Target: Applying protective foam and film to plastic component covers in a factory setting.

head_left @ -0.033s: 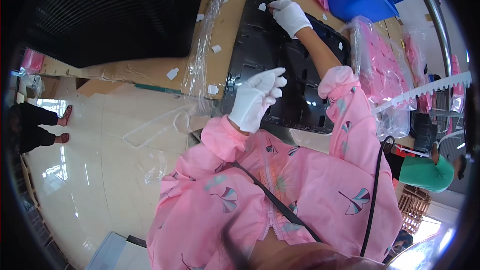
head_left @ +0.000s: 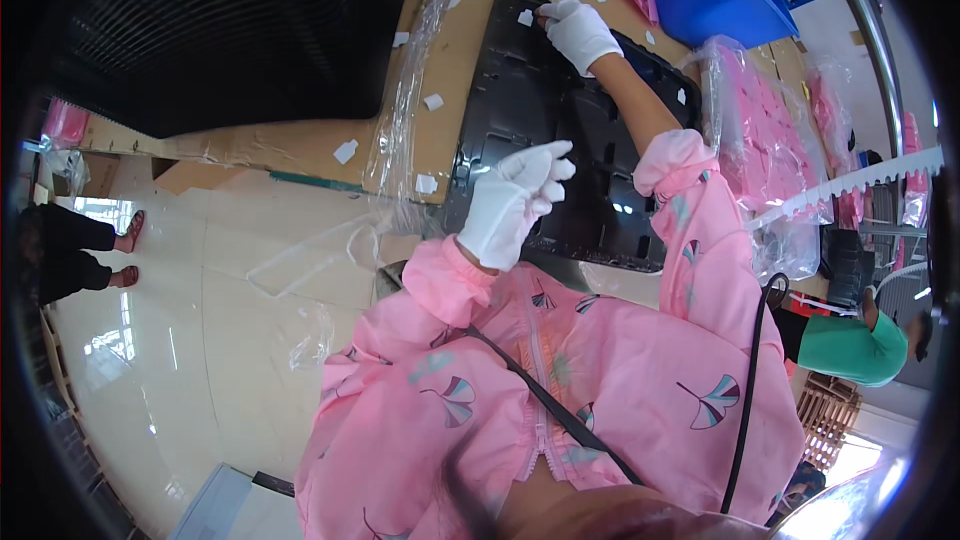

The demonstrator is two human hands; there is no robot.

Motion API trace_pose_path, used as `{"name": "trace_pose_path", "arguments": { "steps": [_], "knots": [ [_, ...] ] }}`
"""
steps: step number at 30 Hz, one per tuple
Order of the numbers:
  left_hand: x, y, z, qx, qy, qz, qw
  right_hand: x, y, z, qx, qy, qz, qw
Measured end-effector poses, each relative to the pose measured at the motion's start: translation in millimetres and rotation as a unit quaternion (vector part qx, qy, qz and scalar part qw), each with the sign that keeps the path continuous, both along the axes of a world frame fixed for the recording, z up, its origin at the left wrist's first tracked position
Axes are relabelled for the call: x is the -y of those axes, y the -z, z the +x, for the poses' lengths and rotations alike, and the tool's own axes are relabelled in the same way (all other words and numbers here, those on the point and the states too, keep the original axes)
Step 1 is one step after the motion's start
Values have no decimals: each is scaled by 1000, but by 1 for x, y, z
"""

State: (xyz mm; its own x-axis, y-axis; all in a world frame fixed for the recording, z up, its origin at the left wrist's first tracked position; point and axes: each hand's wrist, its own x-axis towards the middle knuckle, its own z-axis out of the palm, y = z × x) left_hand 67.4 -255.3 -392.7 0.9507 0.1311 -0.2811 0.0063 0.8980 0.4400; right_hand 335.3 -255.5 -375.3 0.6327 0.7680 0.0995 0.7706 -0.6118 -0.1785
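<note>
Tray point(head_left: 595, 145) sits on the cardboard point(head_left: 440, 140), black, spanning under both hands. Right hand point(head_left: 582, 37) is at its far edge, fingertips bunched down just beside a white tag point(head_left: 525, 17); can't tell if they're pinching anything. Left hand point(head_left: 510, 205) is in front of the near-left part, fingers loosely curled and apart; can't tell if it touches the tray.

Saw pale, glossy floor tiles point(head_left: 240, 360) across the left, with thin joints; caught white glare patches point(head_left: 115, 340) on them. Noted a cardboard-covered workbench point(head_left: 440, 140) reaching the upper edge. At right, made out a silvery metal pole point(head_left: 880, 50), bowed, and slatted wooden pallets point(head_left: 828, 420) near bright white light point(head_left: 855, 455); could not tell its source.
</note>
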Motion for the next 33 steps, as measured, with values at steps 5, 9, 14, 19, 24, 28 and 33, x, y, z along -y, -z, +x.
{"name": "trace_pose_path", "arguments": {
  "steps": [5,9,14,19,24,28,33],
  "knots": [
    [-6,-4,1,8,10,3,1000,-20,1,18,-27,-9,-43,999],
    [-5,-6,1,5,16,9,1000,-27,1,18,-5,-16,-78,997],
    [-5,-8,-1,-3,20,11,1000,-32,-5,15,12,-16,-121,992],
    [-6,-7,-1,5,20,5,1000,-38,-13,6,33,-19,-151,988],
    [-6,-7,-1,9,19,10,1000,-32,-9,2,37,-33,-109,993],
    [-5,-7,-1,6,20,4,1000,-27,0,3,88,-69,-98,989],
    [-6,-6,-1,10,24,3,1000,-22,6,3,149,-103,-87,980]
  ]
}}
